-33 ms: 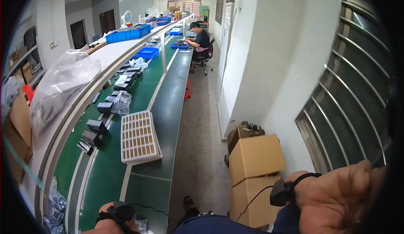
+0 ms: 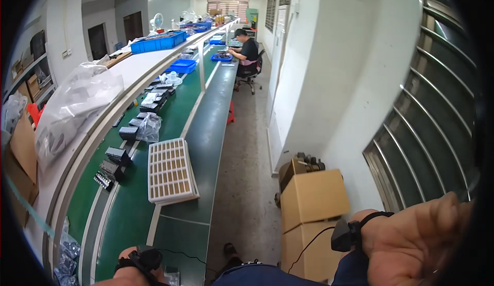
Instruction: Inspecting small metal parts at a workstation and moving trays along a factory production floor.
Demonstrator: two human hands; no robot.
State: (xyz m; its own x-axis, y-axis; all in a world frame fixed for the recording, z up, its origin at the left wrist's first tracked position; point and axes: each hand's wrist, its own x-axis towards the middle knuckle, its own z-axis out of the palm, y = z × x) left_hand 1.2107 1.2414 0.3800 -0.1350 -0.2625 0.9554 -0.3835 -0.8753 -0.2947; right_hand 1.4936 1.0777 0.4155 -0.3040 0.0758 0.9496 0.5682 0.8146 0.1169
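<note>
Nearest thing to my hands: white grid tray (image 2: 171,171) lying flat on the green bench (image 2: 203,131), ahead of my left hand (image 2: 138,268), not touching it. It's well apart from my right.

Handling guess: thin moulded plastic, light, a bit flexy, cells loaded with small tan parts. It'll likely sag or spill if lifted by one corner. I'd take it by both long edges, keep it level. Rim probably slick, so pinch under the lip.

Left hand: low at the bench's near end, wrist strap with a black unit on it, fingers mostly out of frame. I can't tell its grip.

Right hand (image 2: 411,242): raised off to the right near the cardboard boxes (image 2: 314,198), back of hand toward camera, blurred. It seems to hold nothing, but I can't tell how far its grip is open.

Small black parts (image 2: 114,165) sit left of the tray.
</note>
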